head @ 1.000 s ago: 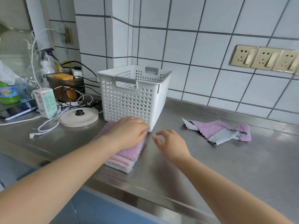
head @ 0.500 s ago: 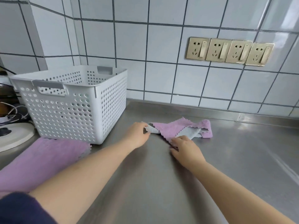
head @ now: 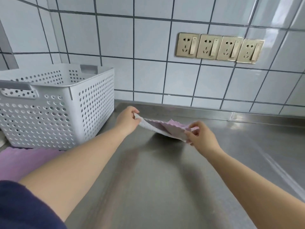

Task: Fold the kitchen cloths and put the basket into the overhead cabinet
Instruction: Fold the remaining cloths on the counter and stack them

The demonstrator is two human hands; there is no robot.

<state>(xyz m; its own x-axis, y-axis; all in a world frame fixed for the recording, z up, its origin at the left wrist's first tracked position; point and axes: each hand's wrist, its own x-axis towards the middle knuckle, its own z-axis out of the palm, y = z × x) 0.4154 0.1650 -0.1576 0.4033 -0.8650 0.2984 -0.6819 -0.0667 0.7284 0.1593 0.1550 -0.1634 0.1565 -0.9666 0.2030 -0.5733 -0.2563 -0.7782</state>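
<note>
Both my arms reach forward over the steel surface (head: 165, 179). My left hand (head: 127, 119) pinches one corner of the pink-and-grey cloth (head: 165, 128), and my right hand (head: 201, 138) pinches the opposite edge, holding it stretched just above the surface. The white basket (head: 54, 109) stands to my left, folded cloths (head: 21, 161) before it.

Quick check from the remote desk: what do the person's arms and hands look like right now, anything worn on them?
Both forearms are bare, with no gloves, watch, rings or bands visible on the left hand or the right hand. The only clothing in view is a dark navy fabric sleeve at the lower left, by the left upper arm. No sleeve shows on the right arm within the frame.
</note>
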